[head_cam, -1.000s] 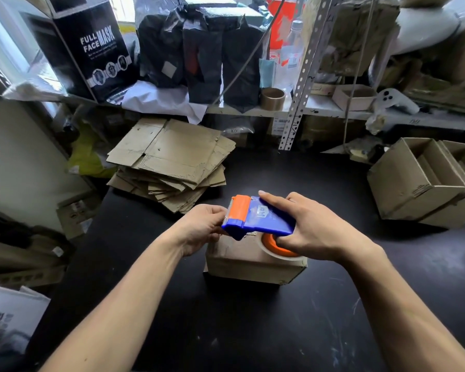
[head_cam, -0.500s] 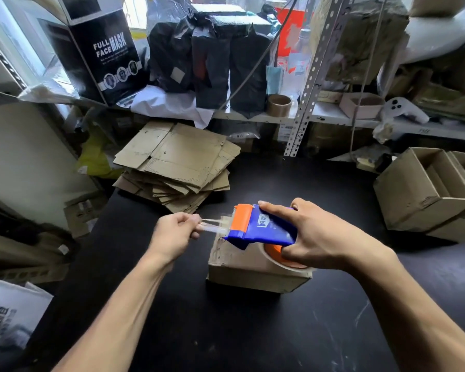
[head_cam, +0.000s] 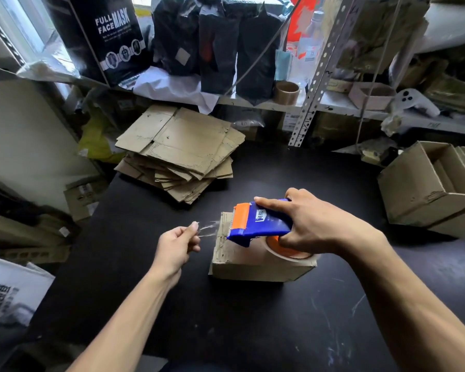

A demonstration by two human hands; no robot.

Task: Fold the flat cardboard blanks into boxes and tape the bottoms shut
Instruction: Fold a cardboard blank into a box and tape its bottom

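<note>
Cluttered storeroom, matte black table (head_cam: pixel 226 331) with pale scuff marks near right. Small brown corrugated cardboard box (head_cam: pixel 255 260) sits mid-table, closed side up, edges rough and dented. Blue plastic tape dispenser with orange front plate (head_cam: pixel 258 224) is on top of the box; its roll of clear tape on an orange core (head_cam: pixel 287 251) touches the box's top face.

Right hand (head_cam: pixel 314 224) grips the dispenser, index finger laid straight along its top, other fingers curled round the body. Left hand (head_cam: pixel 176 244), just left of the box, pinches the free end of a clear tape strip (head_cam: pixel 208 229) between thumb and forefinger; the strip runs from the dispenser's toothed edge out past the box's left edge, glossy and slightly wrinkled.

Far left on the table: one untidy stack of flat brown cardboard blanks (head_cam: pixel 180 154), scored and perforated, corners fanned out; count not readable. Far right: two open brown cardboard boxes (head_cam: pixel 427 189) side by side, touching, tipped onto their sides; the nearer one shows a cardboard piece inside.

Metal shelf (head_cam: pixel 253 103) behind carries one black printed "FULL FACE MASK" carton (head_cam: pixel 110 36), three black glossy plastic pouches (head_cam: pixel 220 44) standing upright, one bare brown cardboard tape core (head_cam: pixel 287 92), one small open cardboard tray (head_cam: pixel 371 96), one white game controller (head_cam: pixel 411 102).
</note>
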